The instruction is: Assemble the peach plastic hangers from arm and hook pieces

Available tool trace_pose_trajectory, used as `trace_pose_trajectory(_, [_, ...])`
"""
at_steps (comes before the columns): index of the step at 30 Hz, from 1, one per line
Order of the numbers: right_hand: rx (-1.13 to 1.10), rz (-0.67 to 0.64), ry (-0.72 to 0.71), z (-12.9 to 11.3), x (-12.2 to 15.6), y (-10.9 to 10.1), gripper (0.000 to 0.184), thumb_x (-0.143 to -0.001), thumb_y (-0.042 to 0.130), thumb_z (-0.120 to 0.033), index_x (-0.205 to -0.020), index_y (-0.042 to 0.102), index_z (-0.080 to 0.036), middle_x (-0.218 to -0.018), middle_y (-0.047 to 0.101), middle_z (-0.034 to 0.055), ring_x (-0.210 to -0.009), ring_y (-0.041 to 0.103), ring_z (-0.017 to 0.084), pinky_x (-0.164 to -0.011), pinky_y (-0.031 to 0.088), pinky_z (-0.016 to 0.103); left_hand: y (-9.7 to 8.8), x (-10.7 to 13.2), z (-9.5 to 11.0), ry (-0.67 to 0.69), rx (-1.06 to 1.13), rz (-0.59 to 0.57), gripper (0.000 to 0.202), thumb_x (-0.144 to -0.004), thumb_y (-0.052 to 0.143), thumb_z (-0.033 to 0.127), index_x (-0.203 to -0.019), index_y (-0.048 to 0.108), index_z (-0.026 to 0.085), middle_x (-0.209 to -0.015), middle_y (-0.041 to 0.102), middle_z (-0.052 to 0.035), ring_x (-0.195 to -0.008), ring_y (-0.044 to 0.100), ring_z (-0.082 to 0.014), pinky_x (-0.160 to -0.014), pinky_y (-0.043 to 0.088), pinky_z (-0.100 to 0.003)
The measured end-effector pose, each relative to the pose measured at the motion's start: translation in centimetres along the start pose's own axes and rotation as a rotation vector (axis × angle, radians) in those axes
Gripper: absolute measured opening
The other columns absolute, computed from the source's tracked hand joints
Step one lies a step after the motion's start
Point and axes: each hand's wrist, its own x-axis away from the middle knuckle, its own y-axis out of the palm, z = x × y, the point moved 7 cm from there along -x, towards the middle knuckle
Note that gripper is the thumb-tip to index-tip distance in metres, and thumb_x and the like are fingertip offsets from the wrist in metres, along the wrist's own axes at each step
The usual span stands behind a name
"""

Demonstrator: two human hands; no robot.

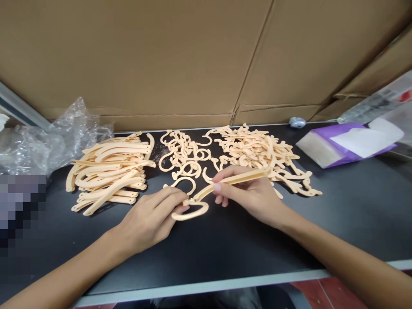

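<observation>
Between thumb and fingers, my left hand (157, 214) pinches a cream plastic hanger hook (193, 212) at its base, with the curved end pointing right. My right hand (251, 193) grips a long, channelled hanger arm (240, 177) of the same colour, slanting up to the right. The arm's lower left end meets the hook's base at my left fingertips; whether the two are joined I cannot tell. Just behind my hands lies a small heap of loose hooks (185, 148). To the left sits a pile of hanger arms (109, 167).
A heap of smaller wavy cream pieces (254, 148) lies behind my right hand. Crumpled clear plastic (61, 137) is at the left, a purple tissue pack (341, 141) at the right. Cardboard (161, 60) walls the back of the black table (206, 253).
</observation>
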Motion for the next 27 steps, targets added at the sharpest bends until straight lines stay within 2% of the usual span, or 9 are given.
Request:
trace_pose_trajectory(6, [0.062, -0.032, -0.074, -0.4, 0.3, 0.4, 0.014, -0.082, 0.072, -0.030, -0.081, 0.068, -0.017, -0.066, 0.069, 0.0002, -0.053, 0.064, 0.011, -0.049, 0.056, 0.022, -0.6, -0.2, 1.1, 0.117, -0.101, 0.021, 0.015, -0.098, 0.054, 0.014, -0.111, 0.061, 0.014, -0.098, 0.072, -0.0103, -0.084, 0.072, -0.0169, -0.074, 0.060, -0.026])
trace_pose_trajectory(13, [0.100, -0.033, -0.180, -0.8, 0.6, 0.4, 0.009, -0.085, 0.070, -0.024, -0.083, 0.070, -0.015, -0.067, 0.070, 0.0011, -0.055, 0.065, 0.010, -0.050, 0.053, 0.020, -0.6, 0.3, 0.7, 0.186, -0.061, 0.056, 0.025, -0.091, 0.061, 0.008, -0.116, 0.063, 0.009, -0.108, 0.072, -0.0146, -0.099, 0.071, -0.0225, -0.087, 0.060, -0.032])
trace_pose_trajectory(20, [0.362, -0.034, -0.409, -2.1, 1.4, 0.7, 0.005, -0.087, 0.067, -0.016, -0.086, 0.072, -0.015, -0.076, 0.074, 0.0021, -0.063, 0.067, 0.010, -0.058, 0.052, 0.019, -0.2, 0.1, 0.9, 0.227, -0.075, -0.045, 0.023, -0.093, 0.056, 0.011, -0.116, 0.060, 0.009, -0.104, 0.072, -0.0143, -0.091, 0.071, -0.0228, -0.077, 0.060, -0.033])
trace_pose_trajectory(24, [0.464, -0.038, -0.531, -2.8, 1.9, 1.0, 0.005, -0.087, 0.067, -0.011, -0.088, 0.072, -0.014, -0.080, 0.076, 0.0031, -0.070, 0.070, 0.010, -0.064, 0.053, 0.017, -0.2, 0.0, 1.2, 0.238, -0.088, -0.039, 0.022, -0.093, 0.055, 0.010, -0.115, 0.059, 0.007, -0.099, 0.073, -0.0136, -0.084, 0.071, -0.0227, -0.071, 0.060, -0.033])
trace_pose_trajectory(27, [0.516, -0.054, -0.589, -3.1, 2.2, 1.2, 0.006, -0.088, 0.066, -0.009, -0.088, 0.071, -0.014, -0.079, 0.076, 0.0035, -0.069, 0.070, 0.010, -0.063, 0.053, 0.017, -0.1, 0.1, 1.3, 0.237, -0.102, -0.033, 0.022, -0.093, 0.055, 0.009, -0.115, 0.059, 0.007, -0.100, 0.074, -0.0133, -0.085, 0.071, -0.0230, -0.071, 0.061, -0.033])
